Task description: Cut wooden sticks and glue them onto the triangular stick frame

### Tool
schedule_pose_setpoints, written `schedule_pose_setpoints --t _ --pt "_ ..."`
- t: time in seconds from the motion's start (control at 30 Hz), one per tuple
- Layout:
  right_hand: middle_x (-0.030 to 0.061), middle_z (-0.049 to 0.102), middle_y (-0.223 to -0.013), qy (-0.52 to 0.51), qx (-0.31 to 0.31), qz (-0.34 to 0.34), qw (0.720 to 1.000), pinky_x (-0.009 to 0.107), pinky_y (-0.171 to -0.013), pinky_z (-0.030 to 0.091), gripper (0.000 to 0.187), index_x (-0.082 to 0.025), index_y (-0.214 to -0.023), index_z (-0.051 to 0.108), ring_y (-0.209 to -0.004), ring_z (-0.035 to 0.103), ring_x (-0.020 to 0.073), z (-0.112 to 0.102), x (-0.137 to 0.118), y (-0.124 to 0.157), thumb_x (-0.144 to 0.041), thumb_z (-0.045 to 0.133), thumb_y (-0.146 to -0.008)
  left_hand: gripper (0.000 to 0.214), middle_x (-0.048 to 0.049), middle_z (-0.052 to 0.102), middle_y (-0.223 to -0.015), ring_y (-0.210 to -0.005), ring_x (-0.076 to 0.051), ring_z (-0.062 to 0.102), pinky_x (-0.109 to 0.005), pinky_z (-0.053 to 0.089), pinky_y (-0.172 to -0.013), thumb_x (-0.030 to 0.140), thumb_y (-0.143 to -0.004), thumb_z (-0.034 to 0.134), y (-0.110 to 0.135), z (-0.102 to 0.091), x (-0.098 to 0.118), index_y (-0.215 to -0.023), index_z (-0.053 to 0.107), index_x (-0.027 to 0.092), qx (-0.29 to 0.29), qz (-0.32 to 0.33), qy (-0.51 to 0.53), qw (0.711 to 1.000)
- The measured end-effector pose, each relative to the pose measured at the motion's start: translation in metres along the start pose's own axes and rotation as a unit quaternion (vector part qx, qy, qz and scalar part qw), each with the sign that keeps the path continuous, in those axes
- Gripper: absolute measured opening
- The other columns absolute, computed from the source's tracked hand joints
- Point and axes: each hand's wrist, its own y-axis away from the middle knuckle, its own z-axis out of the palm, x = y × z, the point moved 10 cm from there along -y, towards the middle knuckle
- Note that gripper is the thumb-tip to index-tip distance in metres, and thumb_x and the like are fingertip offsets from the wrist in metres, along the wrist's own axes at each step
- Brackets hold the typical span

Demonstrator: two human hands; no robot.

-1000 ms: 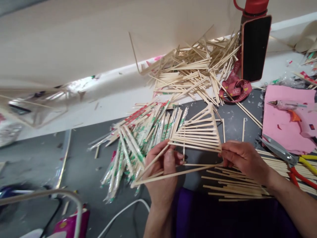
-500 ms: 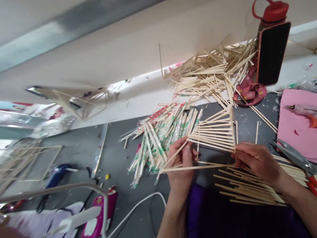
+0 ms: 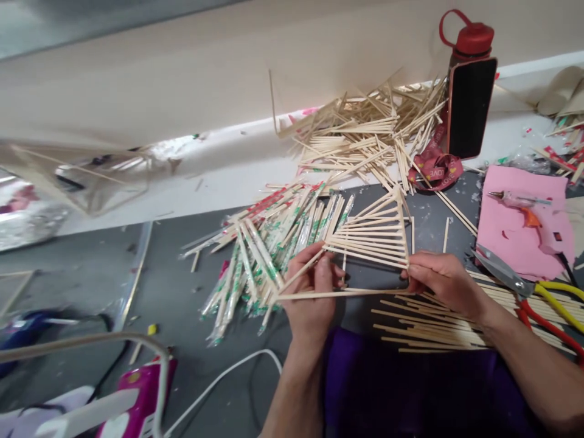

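Note:
Between my two hands is a chopstick frame (image 3: pixel 371 239), built of pale wooden sticks set side by side like slats. My left hand (image 3: pixel 314 280) grips its left corner, with sticks running across the palm and thumb. At the right corner, the fingers of my right hand (image 3: pixel 435 280) pinch the frame. Beneath my right forearm lie several loose chopsticks (image 3: pixel 424 328) on the grey table. Left of the frame is a heap of wrapped chopsticks (image 3: pixel 269 243) in clear sleeves with green and red print.
A pile of bare chopsticks (image 3: pixel 365 134) lies against the wall. Beside it a phone (image 3: pixel 472 109) leans on a red-capped bottle (image 3: pixel 474 39). On the right are a glue gun (image 3: pixel 529 213) on pink foam (image 3: pixel 497 237) and scissors (image 3: pixel 515 283). A white cable (image 3: pixel 219 377) crosses the table at left.
The view has swung to the right, so everything appears shifted left and more of the glue gun and scissors shows. Both hands keep the same hold on the frame.

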Motion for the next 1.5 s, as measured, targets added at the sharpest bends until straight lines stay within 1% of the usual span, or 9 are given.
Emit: schedule_pose_setpoints --t 0.13,0.23,0.43,0.63,0.77,0.97,1.13,1.27,1.5 --pt "0.0029 0.064 -0.073 -0.054 -0.008 0.05 0.997 0.023 -0.058 0.048 0.031 -0.016 -0.08 0.065 -0.06 0.058 0.0114 0.002 0.01 0.002 -0.038 0.046 -0.091 0.028 0.0035 0.061 -0.066 -0.047 -0.008 0.056 -0.019 0.049 -0.043 0.035 -0.085 0.062 0.0 0.002 0.004 -0.106 0.058 0.017 -0.002 0.009 -0.004 1.0" --pt "0.0018 0.062 -0.067 -0.048 -0.004 0.058 0.997 0.022 -0.055 0.043 0.03 -0.015 -0.084 0.067 -0.059 0.056 0.0118 0.001 0.01 0.004 -0.036 0.047 -0.09 0.029 0.0046 0.058 -0.06 -0.046 -0.009 0.055 -0.019 0.049 -0.044 0.034 -0.085 0.063 0.001 0.005 0.007 -0.108 0.059 0.017 -0.013 0.012 0.011 1.0" --pt "-0.0013 0.059 -0.063 0.007 0.016 0.038 0.999 0.021 -0.05 0.033 0.021 -0.017 -0.081 0.068 -0.057 0.049 0.011 -0.004 0.005 0.005 -0.03 0.053 -0.088 0.03 0.0015 0.061 -0.076 -0.05 -0.007 0.058 -0.018 0.049 -0.045 0.032 -0.082 0.065 0.001 0.004 0.005 -0.107 0.06 0.018 -0.005 0.02 0.007 1.0" --pt "-0.0015 0.059 -0.062 0.035 0.023 0.018 0.999 0.021 -0.053 0.036 0.022 -0.018 -0.071 0.062 -0.059 0.051 0.0112 -0.004 0.004 0.004 -0.03 0.053 -0.087 0.033 -0.0007 0.062 -0.088 -0.053 -0.007 0.06 -0.02 0.051 -0.048 0.033 -0.082 0.064 0.001 0.002 0.0 -0.112 0.06 0.019 -0.006 0.017 0.009 1.0" --pt "-0.0018 0.057 -0.061 0.033 0.027 0.026 0.999 0.021 -0.051 0.034 0.022 -0.018 -0.07 0.059 -0.056 0.048 0.0107 -0.003 0.005 0.006 -0.031 0.054 -0.087 0.035 -0.0022 0.062 -0.093 -0.054 -0.007 0.06 -0.021 0.053 -0.051 0.032 -0.082 0.064 0.003 0.001 -0.001 -0.115 0.06 0.019 -0.002 0.018 0.007 1.0" --pt "0.0 0.059 -0.065 0.03 0.025 0.03 0.999 0.022 -0.052 0.038 0.018 -0.017 -0.081 0.065 -0.061 0.053 0.0129 -0.003 0.006 0.007 -0.029 0.053 -0.087 0.04 -0.0046 0.067 -0.094 -0.054 -0.007 0.058 -0.02 0.052 -0.05 0.03 -0.081 0.066 0.002 0.0 -0.009 -0.118 0.058 0.018 -0.006 0.029 0.019 0.999" --pt "0.0002 0.06 -0.065 0.036 0.026 0.035 0.998 0.023 -0.054 0.039 0.019 -0.017 -0.079 0.065 -0.062 0.054 0.014 -0.004 0.007 0.007 -0.029 0.052 -0.086 0.041 -0.0058 0.068 -0.096 -0.056 -0.007 0.058 -0.02 0.052 -0.051 0.028 -0.08 0.067 0.002 0.0 -0.011 -0.119 0.059 0.019 -0.01 0.039 0.02 0.999" --pt "0.0005 0.061 -0.065 0.043 0.024 0.032 0.998 0.024 -0.055 0.039 0.021 -0.018 -0.071 0.061 -0.064 0.055 0.0143 -0.003 0.005 0.007 -0.029 0.052 -0.086 0.039 -0.0063 0.067 -0.096 -0.057 -0.008 0.06 -0.021 0.053 -0.052 0.031 -0.08 0.067 0.002 0.001 -0.009 -0.117 0.06 0.019 -0.009 0.035 0.022 0.999" --pt "-0.001 0.059 -0.062 0.086 0.024 -0.001 0.996 0.025 -0.058 0.037 0.022 -0.018 -0.067 0.059 -0.062 0.053 0.014 -0.002 -0.002 0.006 -0.029 0.054 -0.086 0.032 -0.0056 0.065 -0.098 -0.057 -0.008 0.06 -0.021 0.051 -0.05 0.035 -0.086 0.06 0.002 0.002 -0.009 -0.115 0.06 0.019 -0.023 0.034 0.023 0.999"
